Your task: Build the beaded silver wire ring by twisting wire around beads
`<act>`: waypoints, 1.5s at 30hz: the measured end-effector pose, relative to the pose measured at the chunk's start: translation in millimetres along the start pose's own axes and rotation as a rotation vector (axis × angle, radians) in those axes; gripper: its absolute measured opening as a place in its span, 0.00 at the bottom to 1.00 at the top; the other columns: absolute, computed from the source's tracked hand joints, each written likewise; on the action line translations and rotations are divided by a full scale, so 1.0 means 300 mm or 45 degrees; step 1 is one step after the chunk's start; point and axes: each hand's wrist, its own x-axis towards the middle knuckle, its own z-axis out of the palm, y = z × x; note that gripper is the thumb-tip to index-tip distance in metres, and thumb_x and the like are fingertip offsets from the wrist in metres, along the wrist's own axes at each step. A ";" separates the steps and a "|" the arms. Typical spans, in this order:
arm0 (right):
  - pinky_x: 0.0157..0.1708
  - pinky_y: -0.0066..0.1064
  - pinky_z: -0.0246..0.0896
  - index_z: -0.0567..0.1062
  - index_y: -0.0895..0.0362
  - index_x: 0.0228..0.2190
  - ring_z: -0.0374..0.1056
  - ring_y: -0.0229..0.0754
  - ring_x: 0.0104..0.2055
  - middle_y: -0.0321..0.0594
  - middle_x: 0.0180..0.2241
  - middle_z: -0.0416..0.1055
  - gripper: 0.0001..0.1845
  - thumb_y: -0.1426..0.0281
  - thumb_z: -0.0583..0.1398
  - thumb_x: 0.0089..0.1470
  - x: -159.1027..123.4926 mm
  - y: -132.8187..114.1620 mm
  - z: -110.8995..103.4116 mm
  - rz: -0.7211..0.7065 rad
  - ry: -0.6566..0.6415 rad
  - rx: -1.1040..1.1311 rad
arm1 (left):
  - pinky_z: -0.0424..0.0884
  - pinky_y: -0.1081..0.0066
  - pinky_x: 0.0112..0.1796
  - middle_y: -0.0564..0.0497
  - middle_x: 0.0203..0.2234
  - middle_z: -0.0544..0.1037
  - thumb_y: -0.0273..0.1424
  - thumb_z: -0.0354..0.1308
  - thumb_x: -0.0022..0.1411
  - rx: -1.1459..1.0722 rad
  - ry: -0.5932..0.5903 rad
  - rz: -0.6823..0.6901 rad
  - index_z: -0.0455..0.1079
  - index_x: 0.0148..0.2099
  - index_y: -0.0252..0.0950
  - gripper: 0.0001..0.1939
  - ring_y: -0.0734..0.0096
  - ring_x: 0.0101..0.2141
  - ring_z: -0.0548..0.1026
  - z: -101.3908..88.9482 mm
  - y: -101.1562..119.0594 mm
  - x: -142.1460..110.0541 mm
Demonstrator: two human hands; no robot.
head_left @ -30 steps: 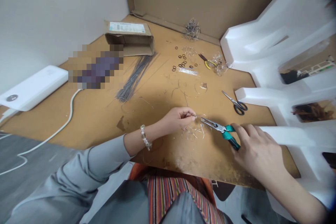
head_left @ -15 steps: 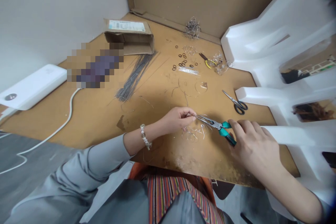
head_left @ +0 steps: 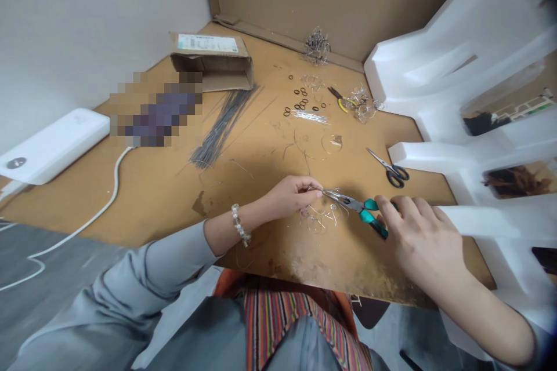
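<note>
My right hand [head_left: 420,235] is wrapped round the teal handles of long-nose pliers [head_left: 352,203]. Their jaws point left and meet the fingertips of my left hand [head_left: 298,194]. Thumb and forefinger of that left hand are pinched on a thin piece of wire [head_left: 325,190], mostly hidden by the fingers and the plier tips. Just below, on the table, lies a loose cluster of bent wire pieces [head_left: 319,220], some with curled ends.
On the table [head_left: 261,145] are a bundle of grey wires [head_left: 221,127], short silvery wires [head_left: 310,117], dark rings [head_left: 302,104], yellow-handled cutters [head_left: 338,98], scissors [head_left: 391,171], wire tangles [head_left: 317,46], an open cardboard box [head_left: 213,64] and a white power bank [head_left: 52,142]. White foam [head_left: 435,156] borders the right.
The pliers and both hands keep nearly the same pose, with the plier handles slightly further left. The whole view has shifted a little.
</note>
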 end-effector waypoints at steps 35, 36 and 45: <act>0.26 0.32 0.45 0.73 0.56 0.37 0.63 0.43 0.28 0.39 0.25 0.67 0.11 0.67 0.58 0.50 -0.012 -0.010 -0.010 0.100 -0.034 0.050 | 0.68 0.78 0.25 0.58 0.19 0.66 0.30 0.53 0.60 -0.102 -0.019 0.099 0.68 0.39 0.31 0.08 0.82 0.20 0.66 0.006 -0.018 -0.003; 0.24 0.32 0.44 0.73 0.55 0.37 0.63 0.42 0.27 0.38 0.25 0.67 0.12 0.66 0.58 0.50 -0.013 -0.009 -0.008 0.114 -0.053 0.068 | 0.68 0.78 0.25 0.58 0.19 0.65 0.30 0.53 0.60 -0.096 -0.017 0.102 0.68 0.39 0.31 0.08 0.82 0.21 0.66 0.007 -0.019 -0.002; 0.20 0.29 0.42 0.72 0.53 0.38 0.66 0.41 0.25 0.35 0.27 0.71 0.14 0.65 0.60 0.47 -0.020 -0.006 0.007 0.222 -0.217 0.277 | 0.63 0.76 0.27 0.56 0.20 0.68 0.30 0.47 0.61 0.039 -0.012 0.100 0.65 0.34 0.34 0.07 0.77 0.24 0.66 0.017 -0.010 -0.008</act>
